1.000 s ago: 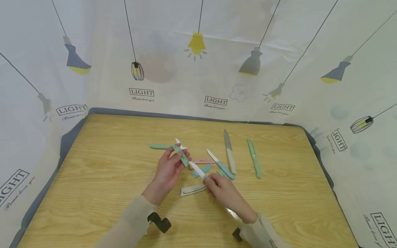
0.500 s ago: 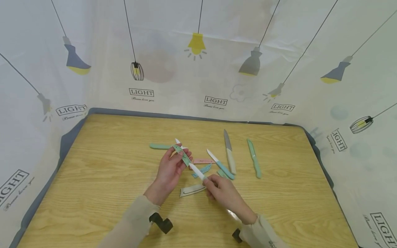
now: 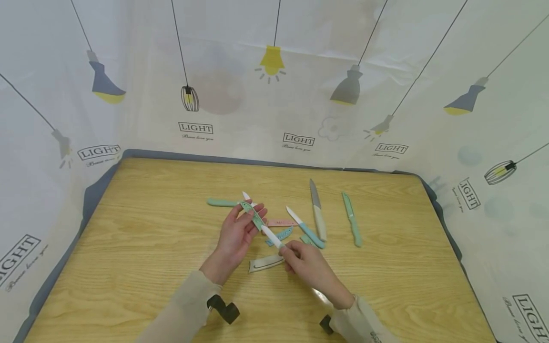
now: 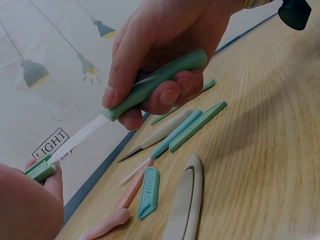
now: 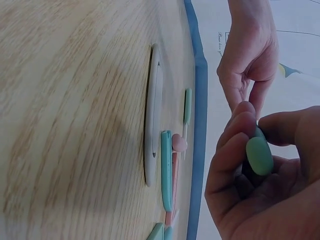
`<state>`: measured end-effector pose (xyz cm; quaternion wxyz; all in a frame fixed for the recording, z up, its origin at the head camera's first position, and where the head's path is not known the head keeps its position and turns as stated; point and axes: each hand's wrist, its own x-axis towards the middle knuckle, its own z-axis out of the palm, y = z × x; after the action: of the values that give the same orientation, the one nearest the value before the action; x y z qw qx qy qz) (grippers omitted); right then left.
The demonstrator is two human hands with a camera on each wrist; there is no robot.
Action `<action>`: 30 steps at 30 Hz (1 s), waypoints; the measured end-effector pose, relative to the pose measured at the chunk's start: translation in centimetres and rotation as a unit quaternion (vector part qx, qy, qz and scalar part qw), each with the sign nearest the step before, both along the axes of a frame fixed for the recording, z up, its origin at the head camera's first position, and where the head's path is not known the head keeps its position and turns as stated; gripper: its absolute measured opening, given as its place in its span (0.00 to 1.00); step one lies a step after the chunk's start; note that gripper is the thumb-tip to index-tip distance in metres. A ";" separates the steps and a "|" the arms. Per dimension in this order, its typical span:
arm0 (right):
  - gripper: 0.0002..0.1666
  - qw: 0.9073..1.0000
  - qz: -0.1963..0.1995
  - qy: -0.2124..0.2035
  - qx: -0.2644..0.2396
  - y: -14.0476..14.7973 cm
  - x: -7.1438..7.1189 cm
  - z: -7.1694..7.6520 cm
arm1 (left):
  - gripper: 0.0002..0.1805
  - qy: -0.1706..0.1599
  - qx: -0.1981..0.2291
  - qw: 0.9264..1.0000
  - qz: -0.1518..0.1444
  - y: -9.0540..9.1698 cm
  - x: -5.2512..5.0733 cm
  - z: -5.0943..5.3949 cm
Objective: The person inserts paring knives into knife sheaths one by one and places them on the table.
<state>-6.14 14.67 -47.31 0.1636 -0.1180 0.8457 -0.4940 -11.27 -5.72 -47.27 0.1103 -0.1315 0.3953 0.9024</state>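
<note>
My left hand pinches a small green knife sheath between thumb and fingers, above the table. In my right hand is a paring knife with a green handle and a white blade. Its tip meets the sheath's near end; how far it goes inside I cannot tell. Behind my left hand lie another green-handled knife and a white blade tip, both partly hidden. Below the held blade are a blue sheath, a pink sheath and a cream sheath.
Right of the hands lie a blue-handled knife, a cream-handled knife with a grey blade, and a green knife. Another green sheath sits beside the blue handle. A printed cloth stands around the wooden table.
My left hand has moved slightly right with the green sheath, bringing its end up to the blade tip. The right hand stays almost still, and the things on the table have not moved.
</note>
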 end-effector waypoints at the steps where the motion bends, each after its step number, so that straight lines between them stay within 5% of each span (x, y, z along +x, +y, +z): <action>1: 0.20 1.000 0.000 0.002 0.001 -0.1 0.0 0.0 | 0.22 0.000 -0.003 1.000 -0.002 0.0 0.0 0.0; 30: 0.20 1.000 0.003 0.014 -0.008 -1.1 -0.8 0.3 | 0.21 -0.003 -0.023 1.000 0.002 0.5 0.4 -0.5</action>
<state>-6.94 13.55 -46.97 0.1520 -0.1292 0.8438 -0.4982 -10.90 -5.19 -47.79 0.1067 -0.1377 0.4155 0.8927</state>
